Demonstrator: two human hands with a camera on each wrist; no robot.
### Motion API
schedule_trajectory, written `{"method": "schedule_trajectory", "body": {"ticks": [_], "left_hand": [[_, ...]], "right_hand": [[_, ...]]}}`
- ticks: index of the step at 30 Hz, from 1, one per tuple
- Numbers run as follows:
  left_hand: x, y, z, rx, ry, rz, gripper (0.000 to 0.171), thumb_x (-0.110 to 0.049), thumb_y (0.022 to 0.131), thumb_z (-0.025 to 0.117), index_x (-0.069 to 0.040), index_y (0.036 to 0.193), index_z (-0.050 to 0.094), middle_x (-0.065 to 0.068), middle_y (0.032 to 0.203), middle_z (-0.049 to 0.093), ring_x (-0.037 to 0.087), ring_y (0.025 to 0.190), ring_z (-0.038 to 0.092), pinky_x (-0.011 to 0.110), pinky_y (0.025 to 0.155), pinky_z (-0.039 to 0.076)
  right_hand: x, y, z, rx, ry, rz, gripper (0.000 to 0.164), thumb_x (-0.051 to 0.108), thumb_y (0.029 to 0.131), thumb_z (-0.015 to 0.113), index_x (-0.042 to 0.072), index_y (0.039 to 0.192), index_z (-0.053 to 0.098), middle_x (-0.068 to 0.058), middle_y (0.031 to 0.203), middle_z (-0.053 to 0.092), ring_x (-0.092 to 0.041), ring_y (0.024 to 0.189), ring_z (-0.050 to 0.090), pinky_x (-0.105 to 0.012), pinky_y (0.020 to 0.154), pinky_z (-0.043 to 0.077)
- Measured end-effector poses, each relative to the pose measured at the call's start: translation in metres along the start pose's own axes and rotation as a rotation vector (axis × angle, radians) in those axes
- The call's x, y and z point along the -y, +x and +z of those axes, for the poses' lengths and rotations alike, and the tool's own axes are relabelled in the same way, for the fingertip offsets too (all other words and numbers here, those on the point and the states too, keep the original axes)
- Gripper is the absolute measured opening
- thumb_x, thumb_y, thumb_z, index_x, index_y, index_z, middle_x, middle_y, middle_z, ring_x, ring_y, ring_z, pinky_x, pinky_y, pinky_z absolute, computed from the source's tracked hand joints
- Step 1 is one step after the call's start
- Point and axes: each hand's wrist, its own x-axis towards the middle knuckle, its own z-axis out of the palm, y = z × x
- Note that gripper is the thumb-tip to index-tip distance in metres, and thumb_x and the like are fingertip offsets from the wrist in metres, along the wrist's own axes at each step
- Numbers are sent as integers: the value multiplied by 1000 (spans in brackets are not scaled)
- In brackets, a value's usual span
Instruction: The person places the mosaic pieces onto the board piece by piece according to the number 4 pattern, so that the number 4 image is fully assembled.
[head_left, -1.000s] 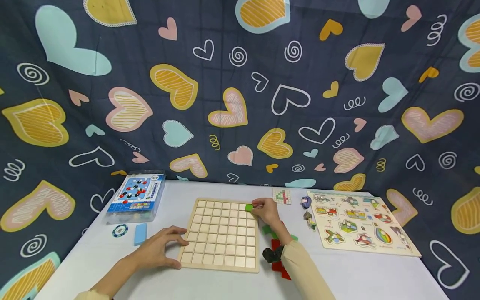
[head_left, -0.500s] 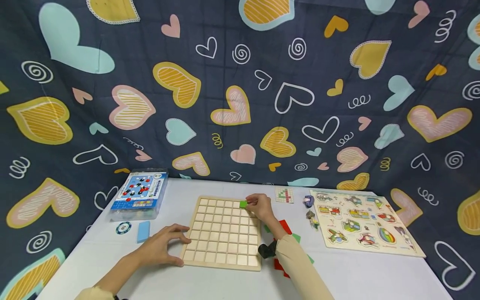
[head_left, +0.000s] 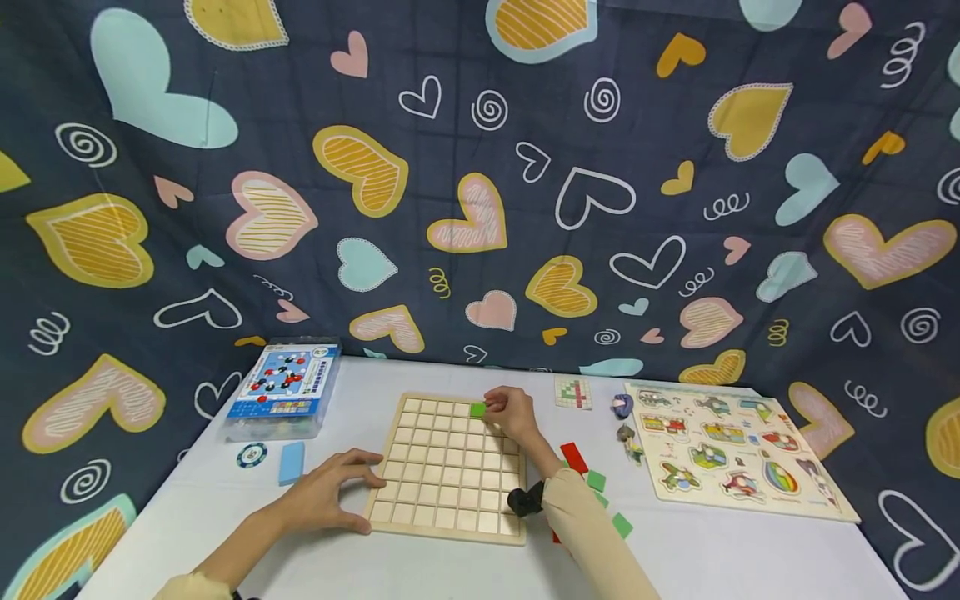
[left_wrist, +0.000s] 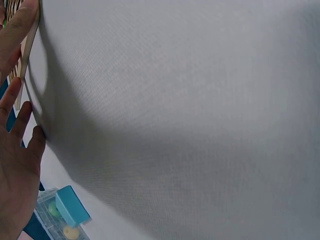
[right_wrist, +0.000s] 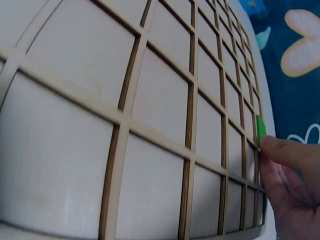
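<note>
Evidently little was done: from the head, one green tile [head_left: 477, 410] lay at the wooden grid board's [head_left: 432, 472] far row, loose pieces [head_left: 573, 457] unplaced. From the left wrist, the left hand's [left_wrist: 17, 165] relaxed fingers touched the board; from the right, the right hand's [right_wrist: 296, 202] pinched the tile.

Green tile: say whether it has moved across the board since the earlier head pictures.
Yes. Against the wooden board, the green tile in the right hand has moved left along the far row.
</note>
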Motion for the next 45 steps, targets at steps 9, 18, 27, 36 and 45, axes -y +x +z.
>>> {"method": "schedule_trajectory", "body": {"ticks": [9, 18, 27, 36, 45], "left_hand": [[-4, 1, -1, -2, -16, 14, 49, -53, 64, 81, -29, 105, 68, 6, 135, 50, 41, 124, 43, 65, 94, 39], [-2, 1, -2, 4, -14, -1, 50, -54, 64, 81, -28, 105, 68, 5, 135, 50, 39, 125, 43, 62, 95, 39], [-4, 2, -4, -2, -4, 24, 50, -54, 64, 80, -27, 104, 68, 8, 135, 51, 41, 123, 44, 65, 92, 41], [-1, -3, -2, 6, -25, 19, 49, -53, 64, 81, -28, 104, 68, 9, 135, 51, 43, 123, 43, 66, 92, 40], [1, 0, 0, 16, -50, 2, 48, -52, 65, 81, -29, 105, 68, 8, 137, 49, 42, 126, 40, 66, 94, 38]], "right_hand": [[0, -14, -21, 5, 156, 129, 27, -12, 79, 68, -14, 105, 64, -24, 96, 68, -33, 87, 68, -32, 73, 57], [-10, -62, -85, 16, 179, 247, 29, -7, 86, 64, -10, 115, 61, -25, 110, 65, -32, 96, 65, -32, 80, 56], [-12, -134, -133, 46, -69, 291, 27, -2, 84, 68, -1, 111, 65, -13, 109, 67, -23, 95, 64, -34, 84, 53], [-27, -187, -136, 22, -299, 389, 46, 6, 66, 85, 5, 109, 68, -3, 103, 65, -14, 83, 54, -24, 69, 53], [-33, -193, -132, -104, -165, 407, 37, -8, 69, 78, -2, 104, 66, -5, 92, 69, -7, 71, 58, -20, 62, 53]]}}
